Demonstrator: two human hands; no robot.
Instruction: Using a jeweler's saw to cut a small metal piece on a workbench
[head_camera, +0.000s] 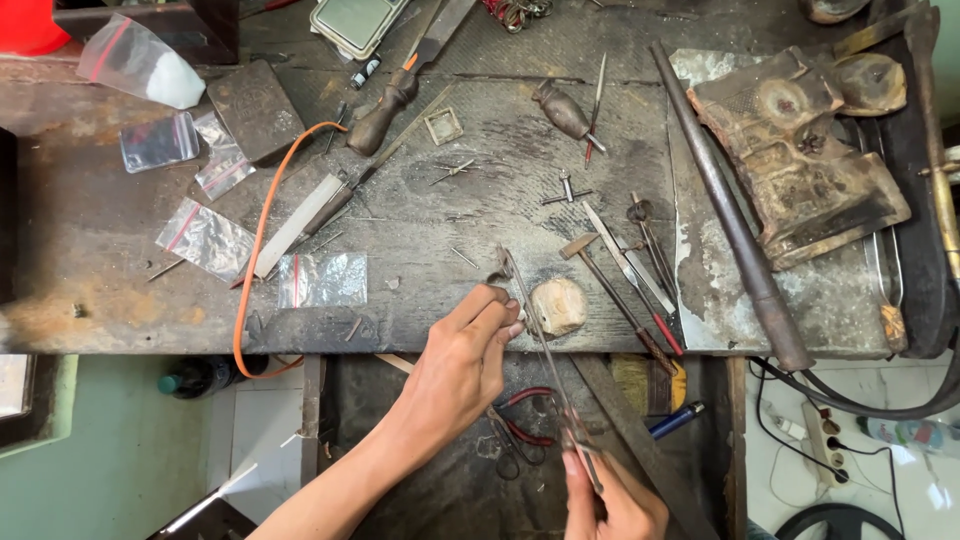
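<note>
- Small workpiece (519, 317): a tiny pale item, too small to identify, pinched at the front edge of the table (100, 250), just left of a rounded pale block (558, 306).
- Left hand (462, 365): fingers closed in a tight pinch on the workpiece, thumb and forefinger meeting at its tip; wrist reaches up from below the table edge.
- Thin file (540, 350): a long slender blade running diagonally from the lower right up past the workpiece, its tip above the pinch.
- Right hand (612, 500): partly cut off by the frame's lower edge; fingers wrapped shut around the file's handle end.
- Technique, as judged: the work seems best steadied against the table edge, with the blade kept flat and the strokes light, since the piece is small and the fingertips lie close to the blade.
- Nearby: red-handled pliers (525, 425) below the table edge; a small hammer (600, 275) just right of the block.
- Farther out: a tapered steel mandrel (735, 225), a wooden-handled file (400, 90), clear plastic bags (205, 238) and an orange cable (262, 230).
</note>
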